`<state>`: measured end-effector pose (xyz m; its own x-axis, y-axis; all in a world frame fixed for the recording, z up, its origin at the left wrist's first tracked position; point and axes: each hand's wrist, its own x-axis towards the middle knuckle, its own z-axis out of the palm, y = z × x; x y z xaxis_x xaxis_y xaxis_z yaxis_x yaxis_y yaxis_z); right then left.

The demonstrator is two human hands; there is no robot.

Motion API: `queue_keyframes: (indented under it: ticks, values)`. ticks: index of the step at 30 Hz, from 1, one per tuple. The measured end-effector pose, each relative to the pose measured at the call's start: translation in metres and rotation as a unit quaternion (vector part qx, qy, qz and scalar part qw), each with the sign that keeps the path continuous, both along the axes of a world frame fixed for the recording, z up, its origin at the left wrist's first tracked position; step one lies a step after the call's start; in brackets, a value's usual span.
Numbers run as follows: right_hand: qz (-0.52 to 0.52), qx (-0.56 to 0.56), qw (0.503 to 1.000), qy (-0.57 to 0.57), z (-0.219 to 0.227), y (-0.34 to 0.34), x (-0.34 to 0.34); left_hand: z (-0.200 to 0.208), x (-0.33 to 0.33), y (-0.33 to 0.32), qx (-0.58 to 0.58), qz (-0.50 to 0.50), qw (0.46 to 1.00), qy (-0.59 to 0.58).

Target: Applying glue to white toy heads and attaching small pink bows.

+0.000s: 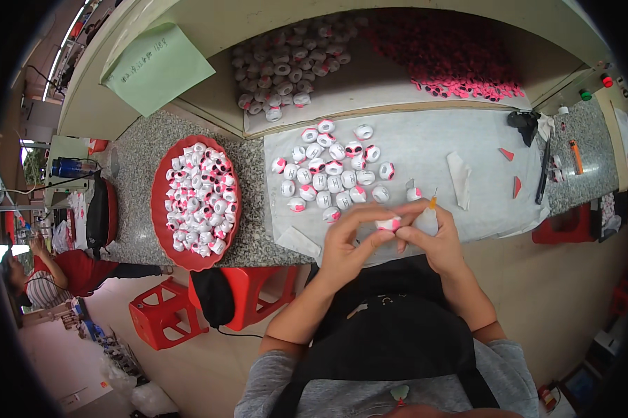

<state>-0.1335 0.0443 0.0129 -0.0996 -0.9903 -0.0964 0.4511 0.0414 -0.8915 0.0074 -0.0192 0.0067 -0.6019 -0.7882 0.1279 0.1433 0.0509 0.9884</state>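
At the front edge of the bench, my left hand (350,239) pinches a small rounded white plastic piece with a pink patch (388,223). Fingertips of my right hand (441,244) meet the same piece from the other side. Tucked in my right hand is a small translucent squeeze bottle (426,221), its orange needle tip pointing up and away from me. Just beyond my hands, many similar white and pink pieces (333,182) lie on a white paper sheet (425,139). One of them (414,193) sits close to the fingers of my right hand.
Left, a red scalloped tray (162,230) is heaped with such pieces. A shelf behind holds piles of white pieces (286,70) and pink parts (460,63). Right are a white paper strip (459,180), a black rod (542,174) and an orange-handled tool (576,157). Red stools (162,313) stand below.
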Motion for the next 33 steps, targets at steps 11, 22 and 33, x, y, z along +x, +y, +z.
queue_keyframes:
  ticks: [11,22,33]
  values:
    - [-0.100,0.005,0.994,0.032,0.004,0.008,-0.022,0.032,-0.028,-0.147,-0.499,0.181,0.760,-0.374]
    - [-0.102,-0.051,0.990,-0.077,-0.006,0.023,-0.037,0.033,-0.044,-0.165,-0.387,0.166,0.844,-0.332]
    - [-0.147,-0.001,0.987,0.066,0.027,0.018,-0.021,0.006,0.001,-0.009,0.194,0.025,0.971,0.138]
